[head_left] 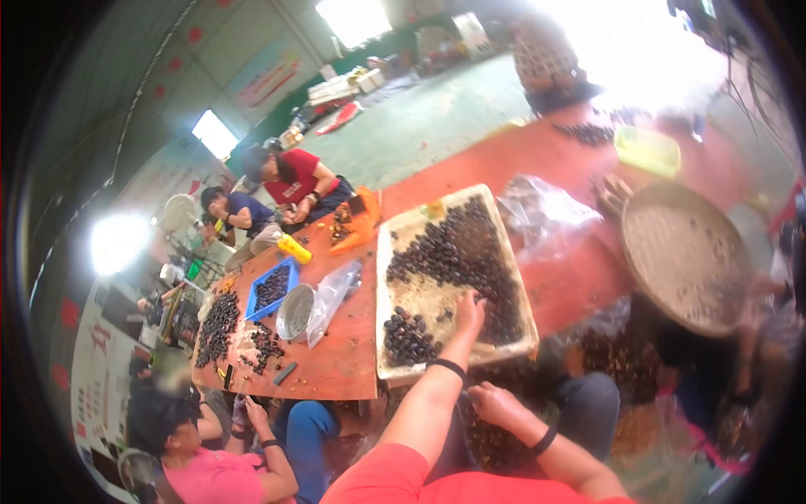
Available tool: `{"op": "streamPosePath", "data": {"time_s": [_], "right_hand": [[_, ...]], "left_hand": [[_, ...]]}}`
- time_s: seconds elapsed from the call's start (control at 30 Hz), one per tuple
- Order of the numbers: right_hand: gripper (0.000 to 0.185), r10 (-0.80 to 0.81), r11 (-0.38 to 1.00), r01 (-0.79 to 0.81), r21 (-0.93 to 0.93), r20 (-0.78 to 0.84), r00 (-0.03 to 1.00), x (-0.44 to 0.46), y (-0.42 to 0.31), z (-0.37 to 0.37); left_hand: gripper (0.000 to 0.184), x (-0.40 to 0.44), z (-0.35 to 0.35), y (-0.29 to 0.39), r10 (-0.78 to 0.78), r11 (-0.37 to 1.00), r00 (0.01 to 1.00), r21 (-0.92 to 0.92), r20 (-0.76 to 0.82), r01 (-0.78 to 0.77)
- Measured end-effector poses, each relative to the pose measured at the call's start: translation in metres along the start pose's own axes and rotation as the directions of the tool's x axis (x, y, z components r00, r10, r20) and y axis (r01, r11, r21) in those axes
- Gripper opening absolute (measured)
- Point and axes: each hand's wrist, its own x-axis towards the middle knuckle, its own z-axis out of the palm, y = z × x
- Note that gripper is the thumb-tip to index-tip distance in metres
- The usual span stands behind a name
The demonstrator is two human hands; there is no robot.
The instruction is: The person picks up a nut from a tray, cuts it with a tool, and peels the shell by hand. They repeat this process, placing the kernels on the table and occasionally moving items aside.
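A white foam tray (385, 290) on the table holds a large heap of dark round pieces (453, 244) that look like water chestnuts. A smaller pile (409, 338) of them lies in its near left corner. My left hand (470, 315) reaches over the near wall to the edge of the large heap. Its fingers are bunched there, and whatever is between them is hidden. Below the tray, above my lap, my right hand (499, 406) is closed with curled fingers. Blur hides what it holds, if anything.
The red table (336, 370) carries a blue basket (291, 277), a metal colander (295, 312), clear plastic bags (546, 210) and loose dark pieces (220, 323). A round sieve (688, 252) is at the right. One person in pink (222, 475) sits left; others sit across the table.
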Motion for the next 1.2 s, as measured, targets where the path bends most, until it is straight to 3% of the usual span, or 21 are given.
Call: {"op": "streamPosePath", "data": {"time_s": [0.13, 0.23, 0.3, 0.33, 0.4, 0.43, 0.47, 0.53, 0.6, 0.67, 0.7, 0.73, 0.8, 0.87, 0.93, 0.97, 1.0, 1.07, 1.1, 1.13, 1.2], "right_hand": [[0.031, 0.034, 0.999, -0.035, 0.019, 0.062, 0.998, 0.000, 0.000, -0.007], [0.034, 0.029, 1.000, -0.030, 0.003, 0.078, 0.997, -0.002, -0.003, -0.011], [0.035, 0.031, 0.999, -0.032, 0.008, 0.093, 0.995, -0.001, -0.004, -0.014], [0.035, 0.019, 1.000, -0.018, -0.006, 0.097, 0.995, -0.001, -0.005, -0.015], [0.037, 0.043, 0.999, -0.046, 0.013, 0.146, 0.988, 0.001, -0.009, -0.017], [0.040, 0.046, 0.999, -0.050, 0.015, 0.177, 0.983, 0.001, -0.012, -0.020], [0.040, 0.041, 0.999, -0.043, 0.007, 0.177, 0.983, 0.001, -0.010, -0.019], [0.042, -0.001, 0.999, -0.004, 0.032, 0.158, 0.987, -0.001, -0.004, -0.013], [0.043, 0.002, 1.000, -0.004, 0.011, 0.168, 0.986, -0.002, 0.000, -0.008], [0.043, 0.009, 1.000, -0.008, -0.009, 0.174, 0.985, 0.000, -0.002, -0.010], [0.043, -0.039, 0.999, 0.038, 0.011, 0.169, 0.985, -0.002, -0.005, -0.013], [0.043, -0.087, 0.996, 0.083, 0.032, 0.163, 0.983, -0.002, -0.007, -0.014], [0.043, -0.103, 0.995, 0.101, 0.016, 0.154, 0.983, -0.002, -0.005, -0.011], [0.043, -0.117, 0.993, 0.118, -0.001, 0.141, 0.983, -0.002, -0.001, -0.008], [0.042, -0.114, 0.993, 0.110, 0.040, 0.124, 0.986, -0.003, 0.001, -0.007], [0.042, -0.111, 0.993, 0.107, 0.039, 0.116, 0.987, -0.002, 0.002, -0.006], [0.042, -0.070, 0.997, 0.067, 0.030, 0.130, 0.989, -0.002, 0.002, -0.004], [0.042, -0.033, 0.999, 0.031, 0.019, 0.145, 0.989, -0.001, 0.006, 0.000], [0.043, -0.018, 1.000, 0.014, 0.025, 0.151, 0.988, 0.001, 0.008, 0.003], [0.043, -0.003, 0.999, -0.002, 0.032, 0.160, 0.987, 0.003, 0.009, 0.004], [0.043, -0.010, 1.000, 0.008, 0.015, 0.177, 0.984, 0.005, 0.002, 0.001]], "left_hand": [[0.025, 0.014, 0.005, -0.018, -0.207, 0.962, 0.978, -0.178, 0.025, 0.208], [0.027, 0.020, -0.001, -0.020, -0.277, 0.929, 0.960, -0.267, -0.042, 0.257], [0.027, 0.013, -0.028, 0.006, -0.609, 0.556, 0.764, -0.574, 0.211, 0.602], [0.027, 0.017, -0.022, -0.007, -0.609, 0.550, 0.767, -0.589, 0.202, 0.592], [0.021, 0.020, -0.020, -0.024, -0.631, -0.115, 0.613, -0.839, 0.475, 0.532], [0.025, 0.020, -0.020, -0.025, -0.651, -0.208, 0.557, -0.827, 0.516, 0.522], [0.025, 0.019, -0.021, -0.028, -0.649, -0.212, 0.562, -0.831, 0.513, 0.515], [0.023, 0.012, -0.032, -0.020, -0.569, -0.397, 0.532, -0.776, 0.627, 0.490], [0.020, 0.008, -0.031, -0.022, -0.556, -0.406, 0.542, -0.775, 0.630, 0.484], [0.016, 0.010, -0.015, -0.043, -0.504, -0.118, 0.571, -0.707, 0.648, 0.697], [0.015, 0.004, -0.019, -0.036, -0.477, 0.186, 0.691, -0.707, 0.543, 0.683], [0.015, -0.001, -0.026, -0.023, -0.474, 0.189, 0.695, -0.708, 0.542, 0.681], [0.018, -0.003, -0.033, -0.007, -0.485, 0.568, 0.768, -0.518, 0.418, 0.640], [0.023, -0.001, -0.034, -0.004, -0.458, 0.655, 0.800, -0.461, 0.388, 0.599], [0.023, 0.003, -0.033, -0.005, -0.480, 0.481, 0.748, -0.575, 0.459, 0.662], [0.021, 0.006, -0.033, -0.006, -0.480, 0.328, 0.706, -0.640, 0.521, 0.695], [0.021, 0.008, -0.031, -0.009, -0.475, 0.331, 0.706, -0.637, 0.525, 0.696], [0.019, 0.011, -0.031, -0.017, -0.387, -0.335, 0.617, -0.728, 0.685, 0.598], [0.016, 0.011, -0.039, -0.017, -0.279, -0.492, 0.633, -0.673, 0.722, 0.552], [0.016, 0.010, -0.051, -0.008, -0.283, -0.490, 0.635, -0.677, 0.719, 0.549], [0.017, 0.006, -0.083, 0.017, -0.279, -0.645, 0.686, -0.660, 0.672, 0.385]]}}
